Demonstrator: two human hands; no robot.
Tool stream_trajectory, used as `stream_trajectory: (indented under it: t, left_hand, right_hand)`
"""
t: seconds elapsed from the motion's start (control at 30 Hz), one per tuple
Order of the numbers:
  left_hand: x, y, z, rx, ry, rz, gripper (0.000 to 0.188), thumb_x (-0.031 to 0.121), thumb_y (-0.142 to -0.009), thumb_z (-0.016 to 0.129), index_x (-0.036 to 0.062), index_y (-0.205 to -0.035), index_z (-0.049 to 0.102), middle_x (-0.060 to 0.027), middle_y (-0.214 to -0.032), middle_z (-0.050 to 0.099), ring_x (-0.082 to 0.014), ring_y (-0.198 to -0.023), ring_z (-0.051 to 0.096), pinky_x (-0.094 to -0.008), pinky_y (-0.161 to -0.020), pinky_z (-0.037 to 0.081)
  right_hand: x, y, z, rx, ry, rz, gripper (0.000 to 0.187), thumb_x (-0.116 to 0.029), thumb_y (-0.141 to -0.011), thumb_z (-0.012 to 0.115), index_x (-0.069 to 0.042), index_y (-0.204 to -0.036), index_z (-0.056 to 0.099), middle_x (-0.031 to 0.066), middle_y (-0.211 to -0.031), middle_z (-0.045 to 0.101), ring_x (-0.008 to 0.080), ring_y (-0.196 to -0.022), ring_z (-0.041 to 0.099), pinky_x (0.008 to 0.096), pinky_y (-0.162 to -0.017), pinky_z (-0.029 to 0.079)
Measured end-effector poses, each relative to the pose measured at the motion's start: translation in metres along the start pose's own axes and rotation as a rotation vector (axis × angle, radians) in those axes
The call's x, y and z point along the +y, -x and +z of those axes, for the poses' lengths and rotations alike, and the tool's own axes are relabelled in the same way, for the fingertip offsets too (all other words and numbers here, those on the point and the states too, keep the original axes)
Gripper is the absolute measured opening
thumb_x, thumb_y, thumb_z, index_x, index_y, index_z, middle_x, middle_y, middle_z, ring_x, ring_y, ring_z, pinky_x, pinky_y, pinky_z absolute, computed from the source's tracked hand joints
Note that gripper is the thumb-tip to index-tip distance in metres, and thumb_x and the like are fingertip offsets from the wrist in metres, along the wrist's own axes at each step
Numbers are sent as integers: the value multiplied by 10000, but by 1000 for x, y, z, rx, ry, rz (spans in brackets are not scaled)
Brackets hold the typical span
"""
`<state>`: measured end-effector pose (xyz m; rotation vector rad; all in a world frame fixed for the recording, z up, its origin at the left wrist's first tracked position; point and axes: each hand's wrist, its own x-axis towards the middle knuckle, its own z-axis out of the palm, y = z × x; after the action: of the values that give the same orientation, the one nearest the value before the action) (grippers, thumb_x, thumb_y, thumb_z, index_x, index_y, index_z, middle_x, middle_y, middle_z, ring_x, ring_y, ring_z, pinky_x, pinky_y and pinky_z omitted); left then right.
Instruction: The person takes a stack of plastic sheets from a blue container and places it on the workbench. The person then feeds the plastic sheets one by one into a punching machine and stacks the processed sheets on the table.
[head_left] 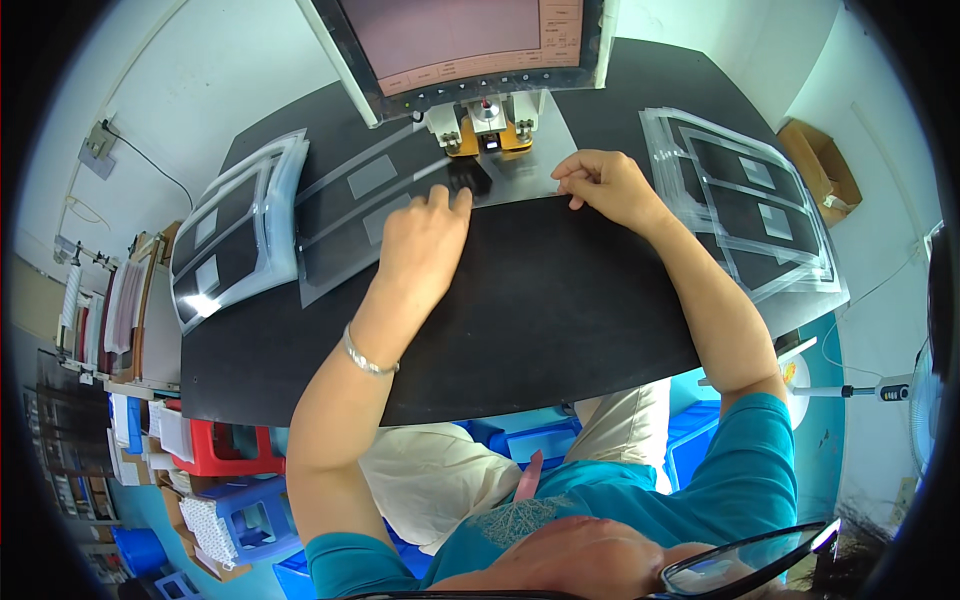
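Observation:
A large clear film sheet point(340, 220) with dark panels lies on the black table, its right part beneath a machine head point(488, 130) with yellow plates. My left hand point(425, 240) is at the sheet's near edge, left of the head, its fingers bent and closed on that edge; the thumb is hidden. My right hand point(612, 192) pinches the sheet's near right edge between thumb and forefinger, its other fingers curled. A small dark patch point(470, 178) shows on the sheet between my left fingertips and the machine head.
Above the machine head stands a monitor point(470, 40). Stacks of similar film sheets lie at the table's left point(240, 220) and right point(745, 190). An open cardboard box point(820, 170) sits beyond the right stack. A red stool point(225, 450) and a blue stool point(255, 525) stand at the lower left.

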<state>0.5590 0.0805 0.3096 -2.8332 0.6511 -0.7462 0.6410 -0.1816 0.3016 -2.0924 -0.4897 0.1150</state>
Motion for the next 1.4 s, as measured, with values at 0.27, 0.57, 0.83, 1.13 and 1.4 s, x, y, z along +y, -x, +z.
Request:
stream_trajectory:
  t: [0.27, 0.57, 0.83, 1.13, 1.4]
  left_hand:
    - [65, 28, -39, -141, -110, 88, 281, 108, -741, 668, 51, -1015, 657, -20, -774, 559, -126, -650, 635, -252, -517, 499]
    - [85, 47, -46, 38, -50, 228, 384, 109, -752, 680, 25, -1126, 703, -83, -822, 608, -150, -632, 562, -233, -505, 435]
    - [96, 47, -40, 358, 244, 299, 393, 90, -755, 645, 13, -1135, 705, -86, -846, 611, -148, -640, 564, -221, -518, 439]
    - [98, 41, -32, 278, 341, 278, 429, 160, -840, 638, 30, -1249, 642, -183, -1156, 630, -368, -1089, 628, -375, -849, 554]
    - [108, 48, -18, 72, 304, 230, 474, 375, -956, 590, 46, -1296, 610, -248, -1271, 608, -439, -1126, 617, -448, -868, 540]
  right_hand:
    - [-17, 6, 6, -60, -84, 91, 234, -122, -962, 601, -8, -1157, 662, 49, -885, 701, 93, -701, 664, 223, -613, 493]
    - [-25, 36, -12, -96, 65, 164, 279, -164, -977, 619, -21, -1217, 621, 41, -818, 659, 75, -628, 638, 204, -530, 451]
    - [-31, 56, -24, 8, -91, 325, 362, -183, -971, 654, -38, -1294, 579, 17, -790, 644, 68, -608, 611, 189, -518, 452]
    - [-18, 53, -32, -95, -136, 269, 356, -96, -916, 717, -3, -1247, 623, -31, -810, 621, 21, -570, 531, 168, -475, 388]
    - [8, 52, -30, 271, 580, -172, 300, -125, -861, 728, -65, -1152, 689, 19, -800, 625, 91, -590, 519, 280, -551, 433]
